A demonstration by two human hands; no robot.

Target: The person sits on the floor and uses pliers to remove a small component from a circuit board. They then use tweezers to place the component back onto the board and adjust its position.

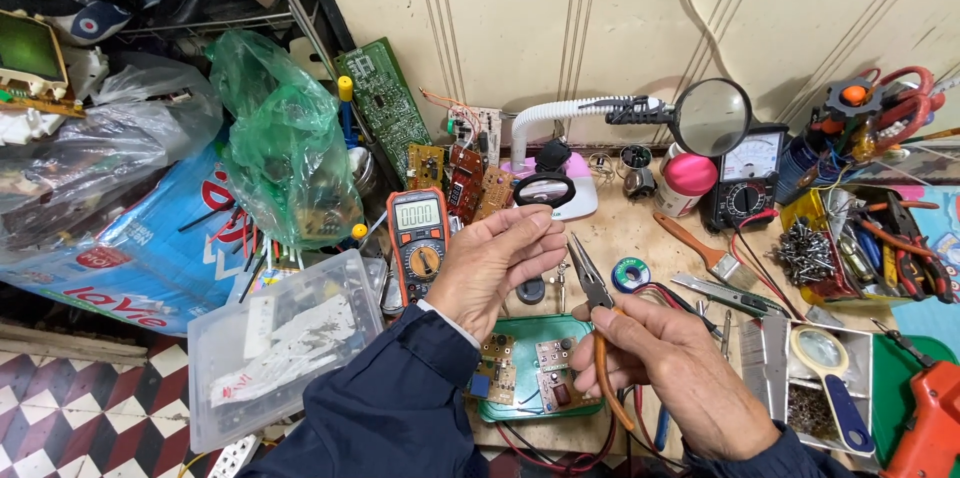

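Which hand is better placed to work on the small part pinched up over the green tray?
Probably the right hand: it already grips the orange-handled pliers, tips pointing up toward the left hand, whose fingertips pinch something too small to identify.

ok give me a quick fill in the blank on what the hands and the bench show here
1. The right hand grips needle-nose pliers with ____ handles.
2. The left hand is raised in front of a digital multimeter with an ____ case.
3. Small circuit boards lie in a ____ tray below the hands.
4. A round magnifying glass sits on a white ____ arm.

Missing words: orange; orange; green; flexible
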